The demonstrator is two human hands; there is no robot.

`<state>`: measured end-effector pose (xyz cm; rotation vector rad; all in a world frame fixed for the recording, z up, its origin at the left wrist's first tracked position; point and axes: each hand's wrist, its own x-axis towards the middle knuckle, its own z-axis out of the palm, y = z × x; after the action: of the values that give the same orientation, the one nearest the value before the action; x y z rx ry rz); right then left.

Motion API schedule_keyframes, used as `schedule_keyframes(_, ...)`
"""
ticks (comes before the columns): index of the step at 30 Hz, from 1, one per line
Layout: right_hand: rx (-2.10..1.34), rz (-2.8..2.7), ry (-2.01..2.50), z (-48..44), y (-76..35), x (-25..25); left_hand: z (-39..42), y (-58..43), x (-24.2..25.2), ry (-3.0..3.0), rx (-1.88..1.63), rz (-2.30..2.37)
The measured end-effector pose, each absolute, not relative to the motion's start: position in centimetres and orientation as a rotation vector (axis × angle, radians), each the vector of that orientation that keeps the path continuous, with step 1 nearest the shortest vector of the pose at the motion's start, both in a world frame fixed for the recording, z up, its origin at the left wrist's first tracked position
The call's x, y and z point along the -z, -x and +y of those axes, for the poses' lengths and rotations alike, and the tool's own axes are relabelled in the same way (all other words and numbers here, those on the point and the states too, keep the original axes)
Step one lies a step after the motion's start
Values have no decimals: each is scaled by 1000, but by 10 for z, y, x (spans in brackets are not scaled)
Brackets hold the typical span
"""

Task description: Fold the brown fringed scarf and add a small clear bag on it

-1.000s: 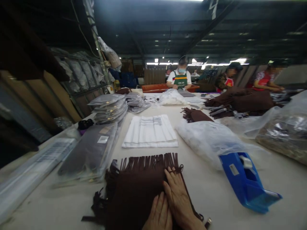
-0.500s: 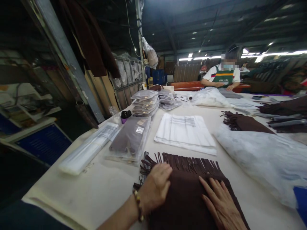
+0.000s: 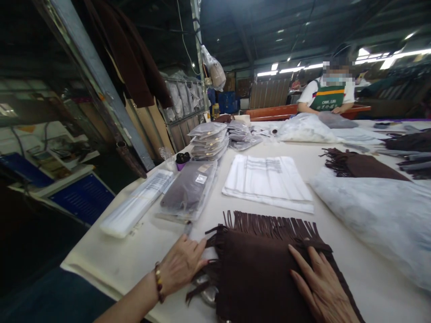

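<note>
A dark brown fringed scarf (image 3: 259, 269) lies folded on the table in front of me, one row of fringe pointing away and more strands at its left side. My left hand (image 3: 183, 260), with a beaded bracelet at the wrist, has its fingers curled together at the left-side strands and appears to pinch them. Just past those fingers a small grey tip (image 3: 188, 228) shows; its kind is unclear. Under the fringe, a shiny grey rounded object (image 3: 209, 291) is partly hidden. My right hand (image 3: 319, 280) rests flat on the scarf's right part, fingers spread.
Bagged grey-brown textiles (image 3: 190, 188) and flat clear bags (image 3: 138, 204) lie at left, with a bagged stack (image 3: 208, 141) behind. White printed bags (image 3: 267, 181) lie ahead. A large translucent plastic sheet (image 3: 377, 215) and another brown fringed piece (image 3: 367, 166) are at right. A co-worker (image 3: 328, 96) stands across.
My left hand has moved left, off the scarf's top near the corner to the strands at its left side. My right hand stays flat on the scarf. The view has shifted slightly.
</note>
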<state>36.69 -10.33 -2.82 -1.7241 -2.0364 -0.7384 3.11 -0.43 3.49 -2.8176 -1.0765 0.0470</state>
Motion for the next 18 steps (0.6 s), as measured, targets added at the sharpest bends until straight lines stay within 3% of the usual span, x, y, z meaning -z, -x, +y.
schedule_keyframes(6,653,-1987,1722,-103,-368,32,-62,18,-23,2510,173,-1180)
schedule_keyframes(12,649,-2066,1647,-105,-371,32,-89,-23,-22,2703,345,-1492)
schedule_keyframes(18,683,-2067,1648,-103,-373,34,-73,-49,-22,2775,64,-1916)
